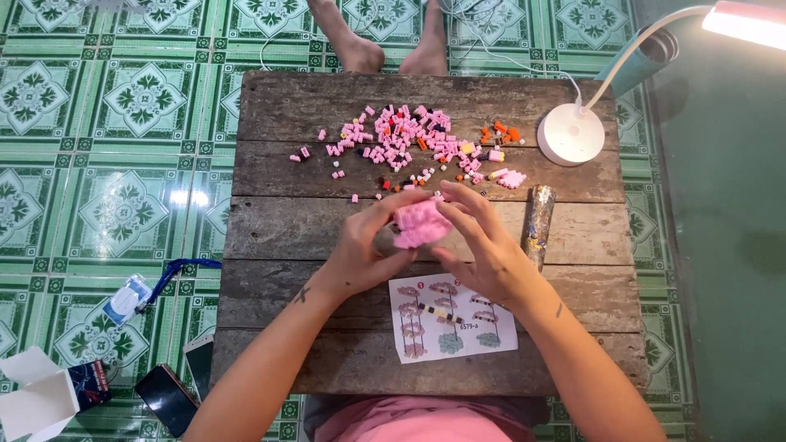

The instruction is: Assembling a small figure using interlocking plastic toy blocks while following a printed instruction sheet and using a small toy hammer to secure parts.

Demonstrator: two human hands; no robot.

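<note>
A small pink brick model [421,223], partly built, is held above the middle of the wooden table [278,221] between both hands. The fingers of the left hand [360,250] are curled around its left and lower side, and the fingers of the right hand [483,245] are bent against its right and upper edge, so the model is grasped from two sides and kept clear of the boards. Just beyond the hands, a wide scatter of loose bricks [405,139] is spread on the far planks; most are pink, and some orange, black and yellow ones are mixed in. Near the person, an instruction sheet [452,319] with small drawings is laid flat on the table, partly covered by the right wrist. A white desk lamp [571,133] is placed at the far right of the table, and a shiny foil-wrapped tube [539,221] is lying just beside the right hand. On the green tiled floor [106,106] to the left, two phones [176,389] and a small open box [49,393] are seen. Judged from the small model and the many bricks not yet used, the building seems only partly done, and much remains to be added.
</note>
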